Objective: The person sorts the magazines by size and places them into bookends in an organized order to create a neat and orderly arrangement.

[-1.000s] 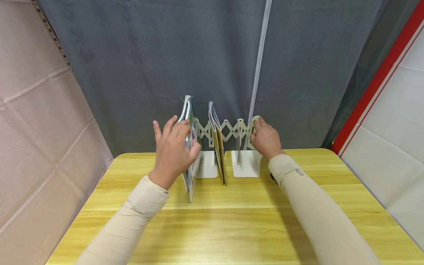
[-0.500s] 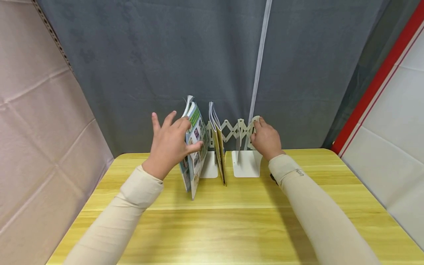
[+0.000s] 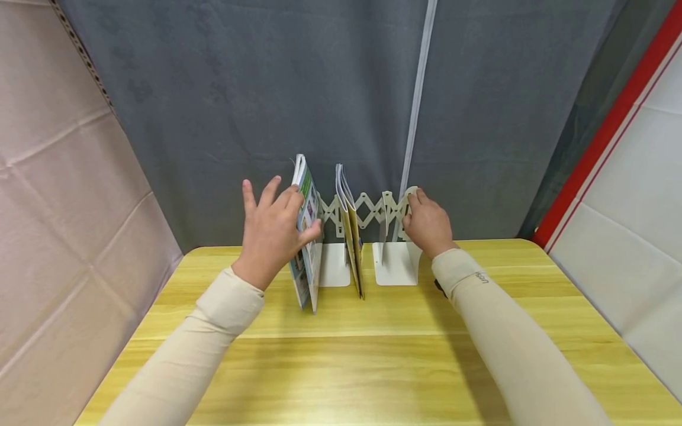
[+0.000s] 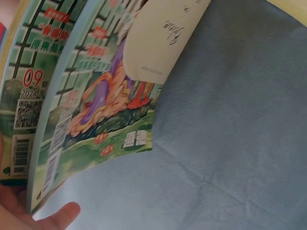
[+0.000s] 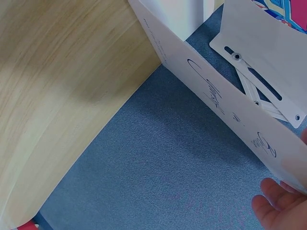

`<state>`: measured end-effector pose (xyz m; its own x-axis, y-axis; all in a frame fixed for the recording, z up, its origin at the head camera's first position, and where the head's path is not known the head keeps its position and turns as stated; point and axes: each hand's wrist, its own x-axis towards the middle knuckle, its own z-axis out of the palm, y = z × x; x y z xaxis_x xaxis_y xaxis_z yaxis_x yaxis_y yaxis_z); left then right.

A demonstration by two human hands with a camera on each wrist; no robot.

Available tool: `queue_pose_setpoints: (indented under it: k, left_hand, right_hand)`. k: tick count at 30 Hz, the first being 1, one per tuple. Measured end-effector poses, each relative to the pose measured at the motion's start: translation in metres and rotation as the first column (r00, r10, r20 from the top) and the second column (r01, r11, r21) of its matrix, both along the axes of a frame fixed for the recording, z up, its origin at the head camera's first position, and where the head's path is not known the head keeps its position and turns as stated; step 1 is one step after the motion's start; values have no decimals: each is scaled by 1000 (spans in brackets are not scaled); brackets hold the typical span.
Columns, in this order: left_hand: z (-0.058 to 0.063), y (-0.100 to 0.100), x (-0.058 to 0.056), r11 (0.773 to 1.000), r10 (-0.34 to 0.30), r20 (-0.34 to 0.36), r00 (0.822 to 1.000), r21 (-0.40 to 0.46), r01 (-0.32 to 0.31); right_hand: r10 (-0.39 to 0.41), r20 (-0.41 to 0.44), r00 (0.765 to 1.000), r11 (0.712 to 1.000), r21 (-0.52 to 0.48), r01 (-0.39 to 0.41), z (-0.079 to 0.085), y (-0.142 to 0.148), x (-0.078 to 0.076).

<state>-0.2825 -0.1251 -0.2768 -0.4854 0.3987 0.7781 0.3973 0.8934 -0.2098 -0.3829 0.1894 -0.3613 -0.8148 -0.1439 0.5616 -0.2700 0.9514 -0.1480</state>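
My left hand [image 3: 272, 231] holds two upright magazines [image 3: 312, 260] near their top, thumb on the right side and fingers over the left. Their green illustrated covers [image 4: 103, 115] fill the left of the left wrist view, overlapped by a cream end plate [image 4: 165, 43] with script lettering. The magazines stand at the left part of a white expandable book rack [image 3: 396, 266]. With its fingers at the top, my right hand [image 3: 429, 225] grips the rack's right end plate [image 5: 211, 91]. Thin booklets [image 3: 351, 236] stand upright in the rack's middle.
A wooden table [image 3: 346, 373] carries the rack near its back edge. Behind hangs a grey curtain [image 3: 240, 106] with a pale vertical strip. White panels [image 3: 634, 236] flank both sides, the right one edged in red.
The magazines swung to show more of the right cover, then turned back more edge-on, their near edges now slightly farther back. The left hand shifted slightly left; the right hand stayed put.
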Motion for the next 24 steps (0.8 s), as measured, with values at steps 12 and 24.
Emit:
queue_pose_setpoints:
  k: [12, 24]
  left_hand:
    - [-8, 2, -8, 999, 21, -152, 988, 34, -16]
    - [-3, 5, -1, 998, 31, -96, 995, 64, -24]
  right_hand:
    - [9, -22, 1000, 1000, 9, -9, -1, 2, 0]
    - [-1, -7, 1000, 1000, 14, 1, 0, 2, 1]
